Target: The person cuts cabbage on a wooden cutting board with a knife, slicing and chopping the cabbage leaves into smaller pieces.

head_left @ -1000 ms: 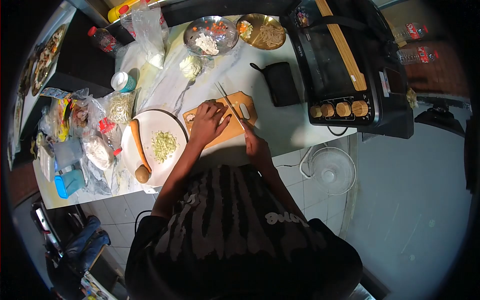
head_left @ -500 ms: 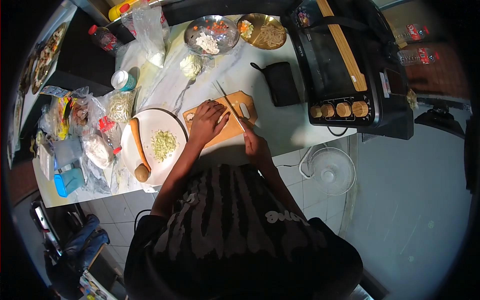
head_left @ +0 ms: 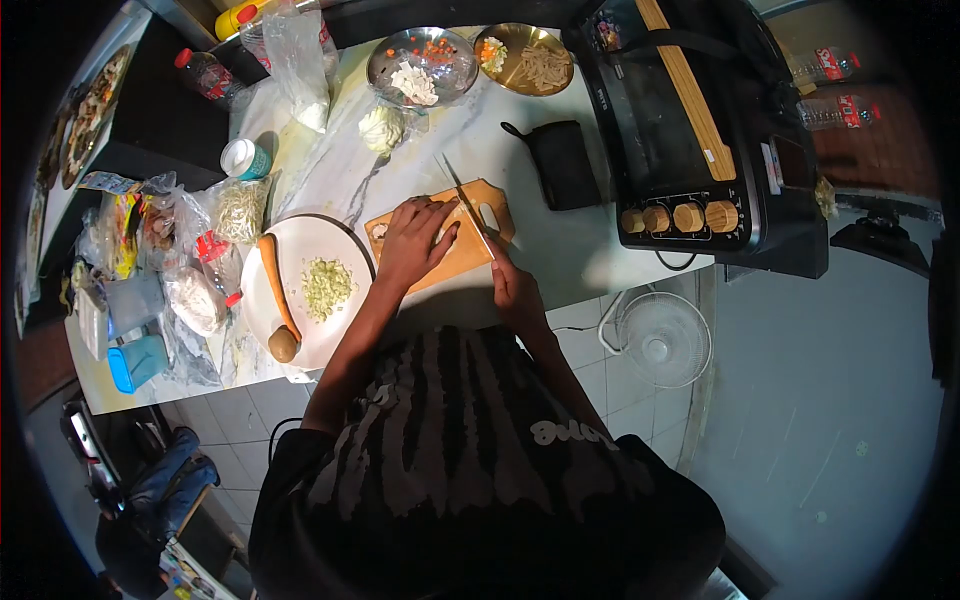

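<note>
A wooden cutting board (head_left: 425, 277) with a slot handle lies at the counter's front edge. My right hand (head_left: 515, 290) is closed around the handle of a kitchen knife (head_left: 466, 202), its blade slanting away across the board just right of my left hand. Fingers together, my left hand (head_left: 412, 243) presses down on the board over a small pale piece of food that it mostly hides. Another pale bit (head_left: 379, 231) shows at the board's left end. Left of the board is a white plate (head_left: 262, 330) with chopped pale-green vegetable (head_left: 327, 288), a carrot (head_left: 272, 270) and a round brown item (head_left: 283, 346).
Behind the board sit a cabbage piece (head_left: 381, 130), two metal plates (head_left: 376, 88) of cut food and a black pouch (head_left: 563, 165). A black oven (head_left: 650, 120) stands right. Bags (head_left: 195, 300), bottles (head_left: 205, 77) and a jar (head_left: 245, 160) crowd the left. A person sits lower left.
The knife and my right hand have shifted slightly to the right, and the blade now lies a little farther from my left hand's fingertips. My left hand has stayed nearly in place.
</note>
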Tool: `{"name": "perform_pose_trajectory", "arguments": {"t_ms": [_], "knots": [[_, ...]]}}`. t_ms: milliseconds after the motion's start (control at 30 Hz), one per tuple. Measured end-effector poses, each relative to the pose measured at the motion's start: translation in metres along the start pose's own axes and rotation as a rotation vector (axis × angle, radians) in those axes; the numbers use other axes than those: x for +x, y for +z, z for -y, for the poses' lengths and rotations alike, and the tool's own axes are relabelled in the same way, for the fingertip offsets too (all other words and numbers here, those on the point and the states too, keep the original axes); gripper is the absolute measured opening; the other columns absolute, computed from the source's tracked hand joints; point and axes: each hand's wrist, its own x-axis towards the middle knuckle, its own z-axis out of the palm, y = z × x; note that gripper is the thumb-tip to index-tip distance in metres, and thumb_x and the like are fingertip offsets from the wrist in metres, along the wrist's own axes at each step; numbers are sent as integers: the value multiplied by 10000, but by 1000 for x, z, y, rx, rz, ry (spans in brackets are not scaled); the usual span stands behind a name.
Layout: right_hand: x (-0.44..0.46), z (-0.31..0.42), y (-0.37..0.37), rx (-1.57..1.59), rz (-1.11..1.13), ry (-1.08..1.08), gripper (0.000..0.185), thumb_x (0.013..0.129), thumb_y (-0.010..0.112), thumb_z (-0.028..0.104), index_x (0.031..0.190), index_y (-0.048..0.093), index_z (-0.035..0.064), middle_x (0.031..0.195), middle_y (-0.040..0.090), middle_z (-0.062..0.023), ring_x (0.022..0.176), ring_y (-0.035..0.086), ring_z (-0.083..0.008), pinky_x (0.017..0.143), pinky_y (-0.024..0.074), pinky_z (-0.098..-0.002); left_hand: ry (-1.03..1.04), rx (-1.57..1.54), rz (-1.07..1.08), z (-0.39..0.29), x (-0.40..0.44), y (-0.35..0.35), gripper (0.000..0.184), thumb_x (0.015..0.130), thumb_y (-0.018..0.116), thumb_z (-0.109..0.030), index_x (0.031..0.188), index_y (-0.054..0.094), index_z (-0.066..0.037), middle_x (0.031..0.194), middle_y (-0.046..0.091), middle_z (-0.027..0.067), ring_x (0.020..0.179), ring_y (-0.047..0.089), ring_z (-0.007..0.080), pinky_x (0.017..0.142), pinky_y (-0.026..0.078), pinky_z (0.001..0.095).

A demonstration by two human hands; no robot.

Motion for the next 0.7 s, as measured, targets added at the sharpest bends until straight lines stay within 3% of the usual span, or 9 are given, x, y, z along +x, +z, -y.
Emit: {"name": "perform_pose_trajectory", "arguments": {"t_ms": [67,200,267,300,367,500,600,667,700], "knots": [[1,-10,6,-30,-76,-111,439,1056,399,188,1486,479,148,1086,679,-225,839,687,-314,788,504,-380,-23,9,26,-1,0,-1,314,902,703,-201,1185,675,-67,1073,662,104,1074,583,309,982,461,426],[-1,-5,3,-6,-49,-22,438,1055,401,186,1484,478,143,1094,681,-222,852,691,-318,799,505,-381,-89,-49,8,5,-5,5,309,891,715,-187,1171,681,-62,1069,658,102,1070,582,304,963,470,422],[0,-10,5,2,-135,-167,441,1051,401,176,1483,478,140,1082,683,-220,857,694,-322,805,506,-384,7,-15,-26,12,-8,11,293,873,731,-186,1138,704,-65,1086,669,99,1061,589,304,941,476,417],[-1,-5,2,3,-135,-166,441,1051,401,176,1483,478,140,1082,683,-220,857,694,-322,805,506,-384,8,-15,-25,10,-7,10,293,873,731,-186,1138,704,-65,1086,669,99,1061,589,304,941,476,417],[-3,10,-9,-2,6,42,446,1045,398,169,1483,478,138,1108,685,-205,814,680,-304,788,504,-373,-31,24,-5,7,-5,7,254,845,756,-180,1068,718,-64,1019,654,89,1012,593,283,914,490,399],[-2,0,-2,43,-48,-34,453,1040,394,162,1484,477,134,1130,684,-183,739,637,-276,754,495,-357,-112,-22,-20,4,-1,8,221,827,765,-182,1008,728,-62,1001,659,81,979,597,270,903,496,397],[-1,0,-1,38,-111,-128,458,1038,391,160,1488,472,130,1241,667,-166,801,656,-271,786,499,-345,-192,18,39,-2,8,5,209,806,776,-203,968,734,-78,970,664,67,961,602,260,867,502,396],[-2,13,-12,42,47,94,462,1037,388,152,1491,467,130,1366,615,-154,987,690,-294,872,502,-347,-229,138,138,-2,15,4,218,782,783,-235,946,740,-97,942,666,49,940,604,254,822,501,392],[-1,7,-8,43,45,93,462,1037,388,152,1491,467,130,1366,615,-154,987,690,-294,872,502,-347,-227,139,137,-1,16,5,218,782,783,-235,946,740,-97,942,666,49,940,604,254,822,501,392]]}}
